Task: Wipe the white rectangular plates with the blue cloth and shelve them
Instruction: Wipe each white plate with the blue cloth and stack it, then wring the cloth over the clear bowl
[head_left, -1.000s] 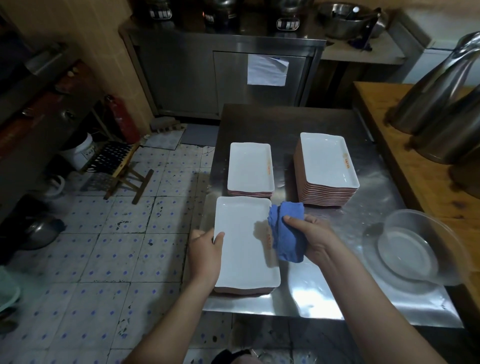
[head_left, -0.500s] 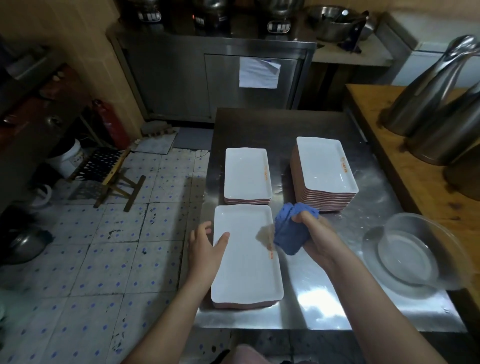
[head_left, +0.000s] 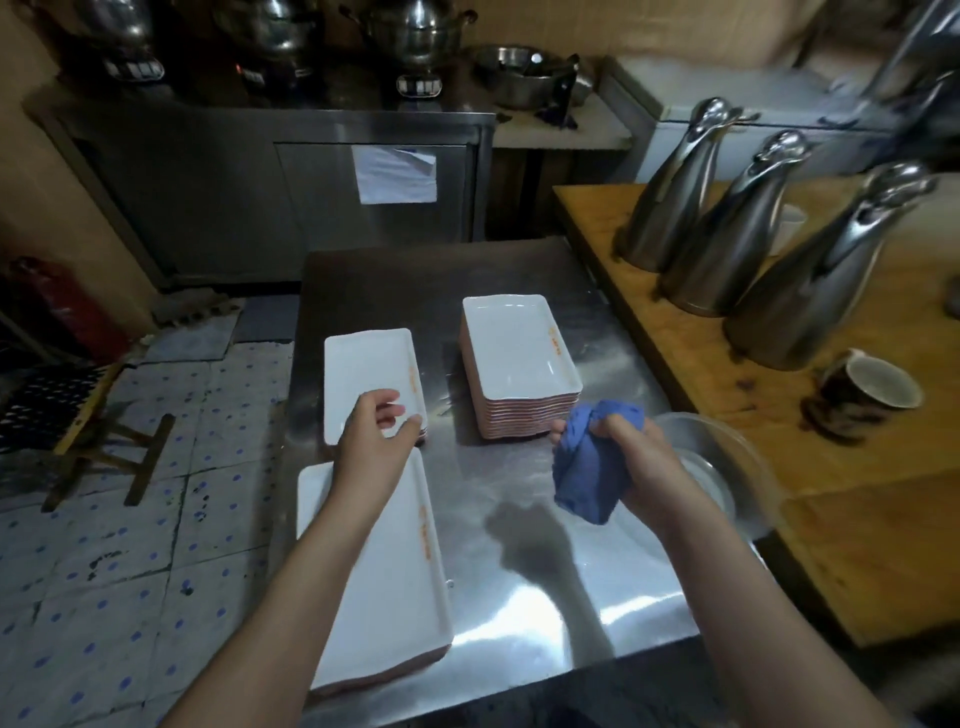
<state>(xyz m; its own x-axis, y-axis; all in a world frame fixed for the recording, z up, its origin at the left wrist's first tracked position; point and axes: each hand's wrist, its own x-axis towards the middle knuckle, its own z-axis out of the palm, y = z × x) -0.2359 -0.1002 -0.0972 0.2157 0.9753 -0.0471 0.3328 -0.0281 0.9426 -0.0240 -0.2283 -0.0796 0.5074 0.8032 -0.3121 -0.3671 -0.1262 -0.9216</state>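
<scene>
While the right hand (head_left: 636, 460) grips the blue cloth (head_left: 584, 475), the left hand (head_left: 374, 434) hovers, fingers (head_left: 388, 399) loosely open, over a plate stack (head_left: 363, 374).

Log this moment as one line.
left hand: empty, over far-left stack | right hand: grips cloth above table | near plate: under left forearm
</scene>
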